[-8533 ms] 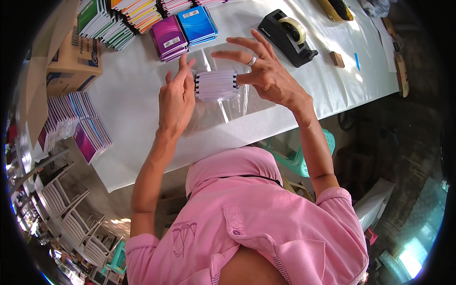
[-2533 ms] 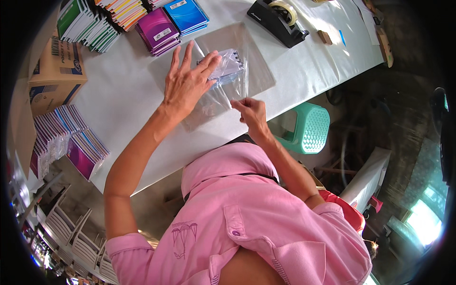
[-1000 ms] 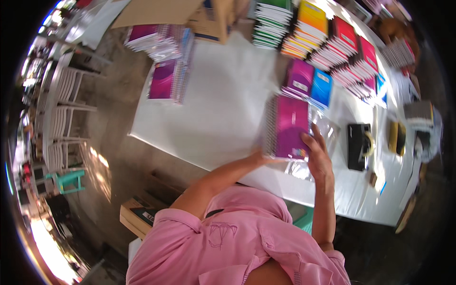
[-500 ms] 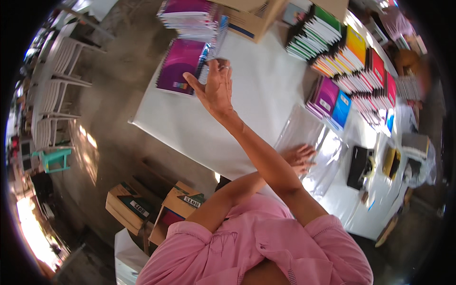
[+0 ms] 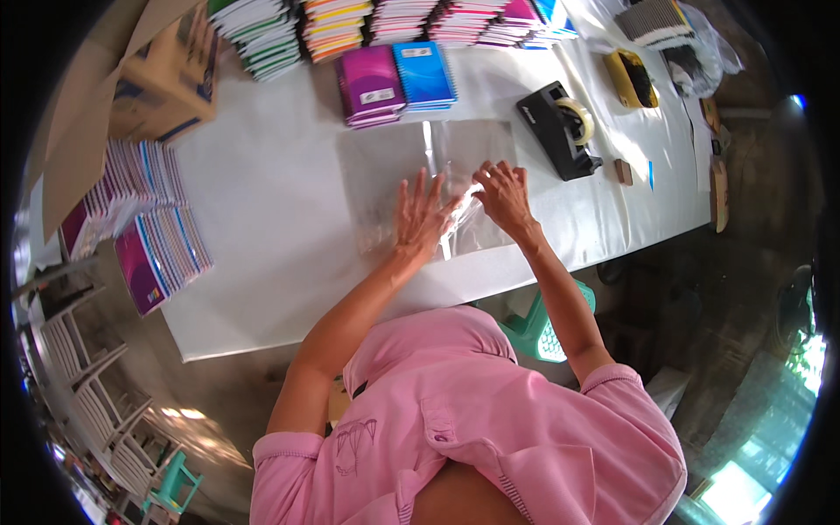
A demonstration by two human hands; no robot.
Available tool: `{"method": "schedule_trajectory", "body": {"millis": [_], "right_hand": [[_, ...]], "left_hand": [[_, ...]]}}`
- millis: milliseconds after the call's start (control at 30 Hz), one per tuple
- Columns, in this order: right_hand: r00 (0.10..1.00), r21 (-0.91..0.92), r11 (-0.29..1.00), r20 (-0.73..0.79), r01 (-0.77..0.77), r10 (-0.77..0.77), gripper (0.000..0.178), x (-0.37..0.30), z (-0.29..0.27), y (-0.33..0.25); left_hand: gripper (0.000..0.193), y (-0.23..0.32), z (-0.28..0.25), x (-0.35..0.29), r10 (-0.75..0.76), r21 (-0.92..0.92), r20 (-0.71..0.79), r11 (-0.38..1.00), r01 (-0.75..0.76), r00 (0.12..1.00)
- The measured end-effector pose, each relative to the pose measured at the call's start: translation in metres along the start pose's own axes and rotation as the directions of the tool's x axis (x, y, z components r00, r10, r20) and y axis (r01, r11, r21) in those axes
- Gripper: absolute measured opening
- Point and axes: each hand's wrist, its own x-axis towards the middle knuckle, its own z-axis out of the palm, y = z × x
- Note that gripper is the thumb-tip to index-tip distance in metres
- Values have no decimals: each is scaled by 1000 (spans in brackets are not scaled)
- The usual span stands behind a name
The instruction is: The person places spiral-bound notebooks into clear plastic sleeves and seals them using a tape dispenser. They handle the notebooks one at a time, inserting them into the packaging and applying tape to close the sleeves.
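A clear plastic sheet (image 5: 381, 166) lies on the white-covered table in front of me, shiny and creased in the middle. My left hand (image 5: 420, 223) rests on it with fingers stretched out and apart. Beside it, the bent fingers and thumb of my right hand (image 5: 505, 201) are closed on a bunched, glossy part of the plastic. Just beyond the sheet sit a stack of purple spiral notebooks (image 5: 369, 79) and a blue spiral notebook (image 5: 426, 77).
A black tape dispenser (image 5: 553, 131) stands right of the sheet, with a yellow container (image 5: 632, 79) farther back. Notebook stacks (image 5: 337, 22) line the far side. More notebooks (image 5: 162, 254) lie at the left edge, near a cardboard box (image 5: 171, 79). A green stool (image 5: 551, 328) is below the table's edge.
My right hand has come back from the purple notebooks on the left to the plastic sheet, uncrossing my arms. The view has swung round, bringing the sheet to the middle.
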Motion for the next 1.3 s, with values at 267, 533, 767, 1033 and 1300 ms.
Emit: {"method": "schedule_trajectory", "body": {"millis": [267,533,767,1033,1300], "right_hand": [[998,386,922,60,-23,0,24,35,-36,100],[721,-167,963,-639,210,-268,39,266,-54,204],[795,-485,855,-437,187,-422,47,255,-55,221],[791,42,983,-601,176,-116,20,177,-102,174],[911,-136,986,-388,93,-139,79,225,-28,187]], "left_hand": [[59,27,3,20,220,81,159,969,-235,962],[53,48,-5,23,149,-66,221,988,-138,964],[66,71,1,15,63,43,202,996,-73,977],[77,89,34,21,128,52,119,989,-135,985],[81,88,49,20,137,126,34,982,-140,990]]}}
